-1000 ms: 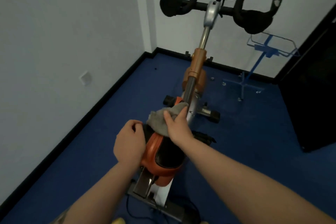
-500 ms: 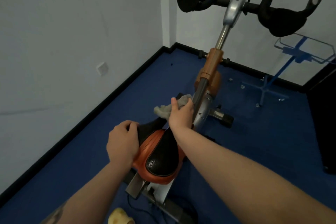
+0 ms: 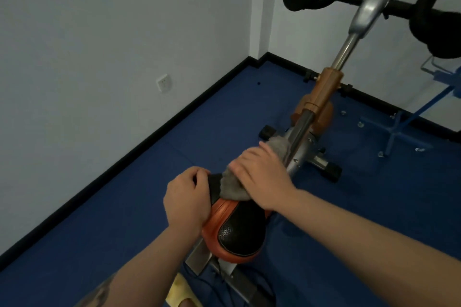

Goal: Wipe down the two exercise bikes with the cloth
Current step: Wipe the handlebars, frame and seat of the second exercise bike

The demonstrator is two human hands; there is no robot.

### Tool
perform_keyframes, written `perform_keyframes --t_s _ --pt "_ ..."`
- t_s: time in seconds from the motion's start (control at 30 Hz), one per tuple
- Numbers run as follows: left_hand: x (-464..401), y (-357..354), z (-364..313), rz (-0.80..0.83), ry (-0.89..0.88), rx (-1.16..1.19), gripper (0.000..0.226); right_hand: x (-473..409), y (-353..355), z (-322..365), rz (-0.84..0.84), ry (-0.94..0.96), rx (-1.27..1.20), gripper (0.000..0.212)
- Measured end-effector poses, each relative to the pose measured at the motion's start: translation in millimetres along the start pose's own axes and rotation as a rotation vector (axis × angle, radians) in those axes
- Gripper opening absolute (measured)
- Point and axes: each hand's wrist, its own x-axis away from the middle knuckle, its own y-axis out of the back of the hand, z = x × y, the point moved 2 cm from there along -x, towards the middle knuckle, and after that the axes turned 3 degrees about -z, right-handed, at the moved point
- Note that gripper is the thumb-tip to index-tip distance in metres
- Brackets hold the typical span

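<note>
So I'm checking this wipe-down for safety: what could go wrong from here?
The grey cloth bunches under the right hand close to the frame tube, so it might snag there. The left hand grips the saddle nose; hard wiping could pinch its fingers. A cable near the foot could trip.

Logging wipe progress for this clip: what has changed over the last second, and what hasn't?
The right hand pushed the cloth forward along the frame tube, then drew it back onto the nose of the saddle. The camera view also drifted left and down. The left hand kept gripping the saddle's left edge, and the bike stayed put.
</note>
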Motion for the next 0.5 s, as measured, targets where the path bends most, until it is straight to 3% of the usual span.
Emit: perform_keyframes --t_s 0.07,0.13,0.2,0.33,0.4,0.5 --pt "0 1 0 -0.023 -0.004 -0.004 0.028 3 5 -2 0.070 0.104 -0.058 0.052" --pt "0 1 0 -0.020 -0.008 -0.008 0.028 -5 14 -20 0.166 0.181 0.033 0.039" --pt "1 1 0 -0.023 -0.012 0.005 0.028 -19 23 -39 0.199 0.138 0.113 0.033" --pt "2 0 0 -0.040 -0.018 0.021 0.027 -9 8 -18 0.127 0.001 0.200 0.040" --pt "1 1 1 -0.044 -0.018 0.024 0.026 17 -3 12 0.077 0.070 0.076 0.048" --pt "2 2 0 -0.039 -0.027 0.032 0.027 36 0 14 0.160 0.183 -0.067 0.050"
